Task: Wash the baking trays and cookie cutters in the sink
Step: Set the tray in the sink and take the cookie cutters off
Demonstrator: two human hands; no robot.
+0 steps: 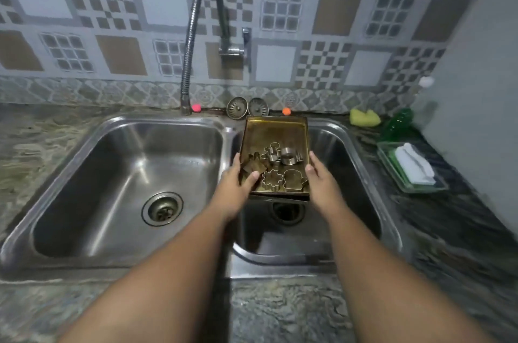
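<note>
While both arms reach forward, the left hand (238, 184) grips the tray (276, 135) by its left edge, thumb hooked over the rim, and the right hand (322, 182) clasps the right edge. The tray, long axis running away from the person, sits over the right basin of the steel sink (92, 174), carrying cutters (280, 167) at its near end. Stone counter and patterned tiles surround.

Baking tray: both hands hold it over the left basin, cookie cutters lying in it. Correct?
Not quite. In the head view the baking tray is over the right basin, not the left. The rest holds: left hand and right hand grip its sides, cookie cutters lying in it.
</note>
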